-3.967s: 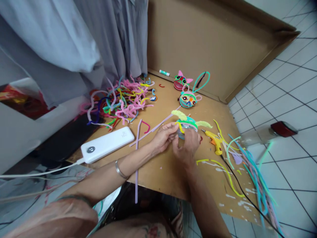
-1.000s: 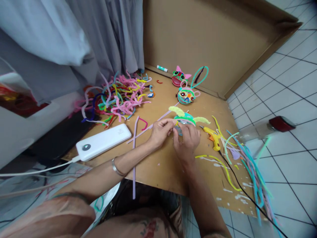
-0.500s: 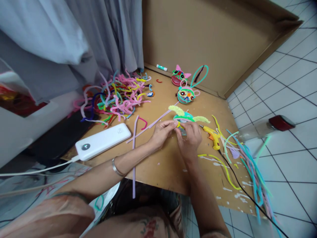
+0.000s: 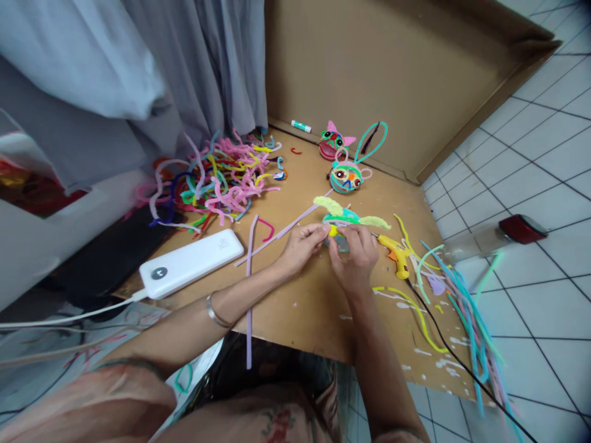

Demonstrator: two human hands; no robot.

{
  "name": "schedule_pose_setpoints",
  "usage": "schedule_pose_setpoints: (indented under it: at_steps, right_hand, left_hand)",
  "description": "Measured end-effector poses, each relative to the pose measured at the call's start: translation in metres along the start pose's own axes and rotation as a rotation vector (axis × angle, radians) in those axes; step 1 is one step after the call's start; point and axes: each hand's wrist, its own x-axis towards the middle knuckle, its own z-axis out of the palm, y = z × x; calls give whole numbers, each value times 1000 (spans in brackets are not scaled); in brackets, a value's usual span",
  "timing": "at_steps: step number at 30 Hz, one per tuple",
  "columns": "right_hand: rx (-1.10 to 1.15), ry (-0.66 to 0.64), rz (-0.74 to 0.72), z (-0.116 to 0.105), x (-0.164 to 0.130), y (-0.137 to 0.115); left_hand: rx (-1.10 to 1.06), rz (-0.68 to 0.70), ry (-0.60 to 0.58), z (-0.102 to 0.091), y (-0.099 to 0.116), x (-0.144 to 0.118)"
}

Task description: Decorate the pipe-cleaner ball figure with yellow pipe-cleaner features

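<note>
My left hand (image 4: pixel 302 246) pinches a small yellow piece of pipe cleaner (image 4: pixel 333 231) between thumb and fingertips. Close beside it, my right hand (image 4: pixel 354 255) is closed, its fingertips by the same yellow piece; whether they grip it too is hard to make out. Just behind both hands sits a round green and clear pipe-cleaner figure (image 4: pixel 344 216) with two pale yellow ear-like pieces sticking out sideways. My fingers hide part of its front. Right of my right hand lies a yellow hot glue gun (image 4: pixel 396 255), its nozzle toward the hand.
Two finished-looking animal heads, one pink-eared (image 4: pixel 331 145) and one teal (image 4: pixel 345 177), stand at the back. A tangle of pipe cleaners (image 4: pixel 231 175) and a white power bank (image 4: pixel 191 263) lie left. Loose pipe cleaners (image 4: pixel 471 326) and the glue gun's cord (image 4: pixel 443 332) cross the right edge.
My right hand has shifted very slightly, and the yellow piece between my fingers shows more fully. Everything else on the table stays in place.
</note>
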Motion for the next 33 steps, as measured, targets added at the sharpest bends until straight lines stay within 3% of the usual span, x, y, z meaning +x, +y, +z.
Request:
schedule_pose_setpoints:
  at_steps: [7, 16, 24, 28, 33]
  right_hand:
    - [62, -25, 12, -2, 1, 0]
    - [127, -77, 30, -3, 3, 0]
    - [272, -36, 73, -6, 5, 1]
    - [194, -39, 82, -5, 5, 4]
    - [62, 71, 68, -4, 3, 5]
  left_hand:
    - [12, 28, 13, -6, 8, 6]
    - [183, -5, -167, -19, 21, 13]
    - [71, -27, -113, -15, 20, 11]
    - [110, -12, -134, -15, 17, 11]
    - [87, -28, -159, -11, 13, 9]
